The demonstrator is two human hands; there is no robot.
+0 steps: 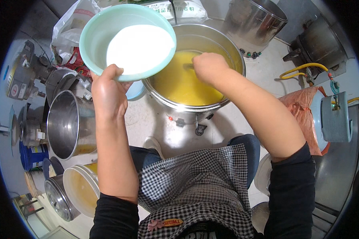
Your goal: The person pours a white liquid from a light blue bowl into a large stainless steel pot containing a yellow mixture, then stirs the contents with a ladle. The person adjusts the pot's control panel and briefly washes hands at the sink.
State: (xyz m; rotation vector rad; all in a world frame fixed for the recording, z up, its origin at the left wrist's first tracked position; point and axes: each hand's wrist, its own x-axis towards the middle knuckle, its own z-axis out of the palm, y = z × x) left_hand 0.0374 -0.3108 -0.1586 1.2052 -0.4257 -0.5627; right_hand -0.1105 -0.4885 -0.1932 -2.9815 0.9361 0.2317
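My left hand (109, 86) grips the near rim of a pale green plastic basin (92, 44), thumb over the edge. Inside the basin lies a bright white substance (140, 49); glare hides whether it is liquid or powder. The basin is tilted and overlaps the left rim of a large stainless steel pot (194, 107) in view. Yellow liquid (191, 86) fills part of the pot. Over it, my right hand (209, 67) is closed around the handle of a utensil (189, 66), whose lower part is hidden in the liquid.
A gas cylinder (335, 116) with a yellow hose (302, 67) stands at right. Another steel pot (254, 27) is behind. At left are an open steel pot (64, 125) and a white plastic bucket (80, 188). A printed sack (179, 10) lies beyond the basin.
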